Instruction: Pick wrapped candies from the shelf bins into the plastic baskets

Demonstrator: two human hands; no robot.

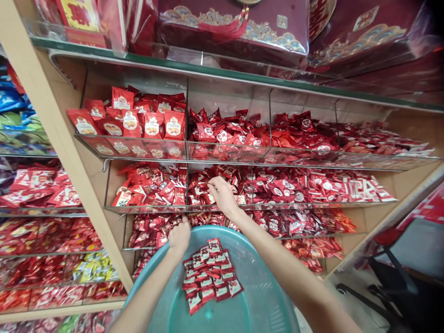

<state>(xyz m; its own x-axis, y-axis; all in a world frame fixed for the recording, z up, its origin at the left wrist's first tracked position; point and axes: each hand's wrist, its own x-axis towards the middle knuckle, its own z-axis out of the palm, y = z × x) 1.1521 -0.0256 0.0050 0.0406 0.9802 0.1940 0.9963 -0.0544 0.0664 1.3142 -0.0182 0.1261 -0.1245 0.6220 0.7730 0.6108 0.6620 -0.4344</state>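
A teal plastic basket (263,282) stands low in front of the shelves, with a heap of red and white candy packets (211,277) on its bottom. My left hand (179,236) is at the basket's far rim, fingers curled near the shelf edge; what they grip is hard to make out. Above the basket, my right hand (222,194) is over the front of a shelf compartment of red packets (229,173). Its fingers are bent together near the packets, and anything between them is too small to tell.
Clear-fronted shelves hold red snack packets (152,125) and dark red packets (287,187). Gift boxes (236,27) sit on the glass shelf (222,69) above. A wooden upright (69,138) divides the shelving at left. A black chair-like object (398,282) is at lower right.
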